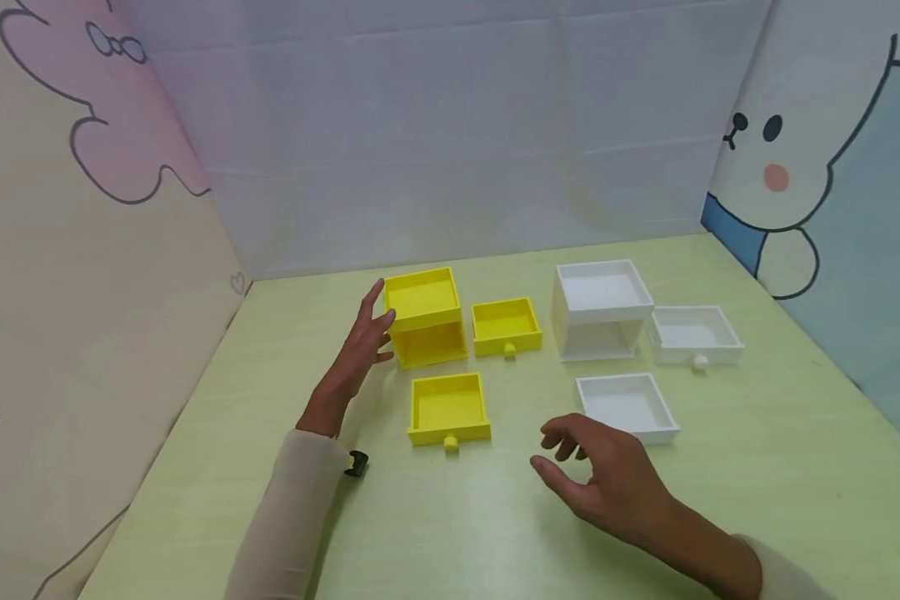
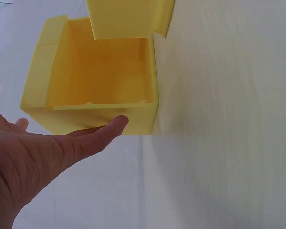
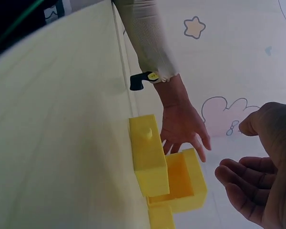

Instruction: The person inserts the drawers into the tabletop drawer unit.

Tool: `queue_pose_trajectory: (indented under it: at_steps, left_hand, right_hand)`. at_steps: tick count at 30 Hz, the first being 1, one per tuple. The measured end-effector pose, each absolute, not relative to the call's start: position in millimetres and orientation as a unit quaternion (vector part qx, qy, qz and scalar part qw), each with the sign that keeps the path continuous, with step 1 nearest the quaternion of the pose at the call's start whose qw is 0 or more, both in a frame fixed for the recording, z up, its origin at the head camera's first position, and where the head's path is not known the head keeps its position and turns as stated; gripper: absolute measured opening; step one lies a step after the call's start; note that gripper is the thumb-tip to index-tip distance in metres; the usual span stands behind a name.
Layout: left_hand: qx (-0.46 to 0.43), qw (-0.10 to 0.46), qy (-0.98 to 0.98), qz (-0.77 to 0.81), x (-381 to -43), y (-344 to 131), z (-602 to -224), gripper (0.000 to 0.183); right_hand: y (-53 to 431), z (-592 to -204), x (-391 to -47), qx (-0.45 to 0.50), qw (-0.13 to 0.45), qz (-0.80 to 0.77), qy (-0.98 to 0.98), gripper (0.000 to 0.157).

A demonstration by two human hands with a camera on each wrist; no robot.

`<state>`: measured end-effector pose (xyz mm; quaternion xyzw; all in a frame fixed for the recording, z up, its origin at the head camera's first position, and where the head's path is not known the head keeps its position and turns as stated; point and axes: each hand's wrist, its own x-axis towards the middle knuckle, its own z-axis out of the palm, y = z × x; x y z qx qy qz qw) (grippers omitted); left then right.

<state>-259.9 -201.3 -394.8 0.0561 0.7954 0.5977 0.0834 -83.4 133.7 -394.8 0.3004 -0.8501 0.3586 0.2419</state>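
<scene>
My left hand (image 1: 360, 346) is at the left side of a yellow cabinet box (image 1: 424, 317), its fingers fairly straight along the side wall; whether they touch it I cannot tell. The box has a shallow tray top and an open front, seen hollow in the left wrist view. In front of it lies a yellow drawer (image 1: 448, 408) with a round knob, and another yellow drawer (image 1: 507, 327) stands to its right. Over the table, near a white drawer (image 1: 627, 406), my right hand (image 1: 615, 479) hovers with loosely bent fingers and nothing in them.
A white cabinet box (image 1: 602, 308) with an open front stands right of the yellow things. Beside it is a white drawer with a knob (image 1: 696, 335). All rest on a pale green table (image 1: 450, 533), with cloth walls at the back and sides.
</scene>
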Motion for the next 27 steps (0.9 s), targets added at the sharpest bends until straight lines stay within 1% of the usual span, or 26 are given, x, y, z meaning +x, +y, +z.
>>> queue_pose_trajectory:
  at_steps: [3,8,10,12,21,27]
  left_hand:
    - [0.065,0.083,0.792,0.601,-264,-199,-393,0.062]
    - [0.071,0.086,0.779,0.617,-268,-197,-394,0.062]
    - [0.068,0.091,0.774,0.623,-269,-196,-396,0.062]
    - [0.065,0.096,0.771,0.626,-271,-196,-399,0.061]
    - [0.042,0.108,0.759,0.641,-274,-197,-402,0.06]
    - [0.032,0.115,0.755,0.645,-274,-198,-401,0.061]
  right_hand:
    - [127,-401,-83,0.28,0.198,0.37,-0.863,0.026]
    - [118,-407,-86,0.232,0.106,0.384,-0.887,0.018]
    - [115,-409,-88,0.215,0.072,0.391,-0.892,0.019]
    - [113,-412,-89,0.205,0.044,0.401,-0.892,0.023]
    - [99,-430,-96,0.173,-0.065,0.471,-0.862,0.033]
    - [88,-440,-97,0.158,-0.121,0.541,-0.817,0.03]
